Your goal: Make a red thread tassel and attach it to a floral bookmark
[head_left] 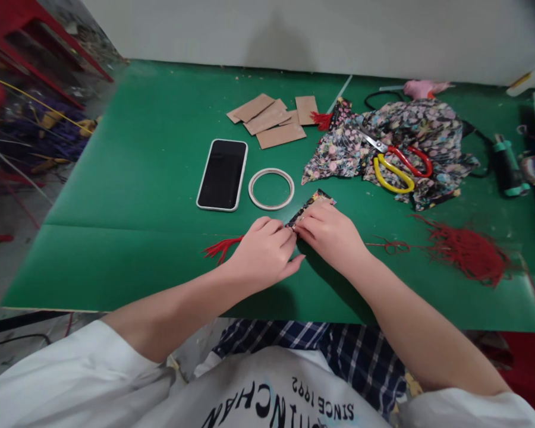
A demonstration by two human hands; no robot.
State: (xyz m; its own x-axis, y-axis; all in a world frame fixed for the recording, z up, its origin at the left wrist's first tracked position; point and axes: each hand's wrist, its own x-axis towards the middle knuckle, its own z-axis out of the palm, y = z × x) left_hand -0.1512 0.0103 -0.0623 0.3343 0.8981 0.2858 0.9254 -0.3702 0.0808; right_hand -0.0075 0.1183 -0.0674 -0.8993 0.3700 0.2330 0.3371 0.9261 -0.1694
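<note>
Though it appears upside down, the print on the person's white shirt [249,380] reads "SINCE 1992". At the centre of the green surface [138,178], the left hand [263,252] and right hand [330,235] both pinch a small floral strip [314,202], its long axis running 7 to 1 o'clock, free end pointing to 1 o'clock. A red tassel [220,246] trails at the left hand's 9 o'clock.

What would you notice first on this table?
In the middle of the green table, the left hand and right hand pinch a small flowery strip, with a red tassel poking out to the left. Behind them to the right, red-and-yellow scissors lie on a crumpled flowery cloth, and a black phone lies beside a tape ring.
</note>
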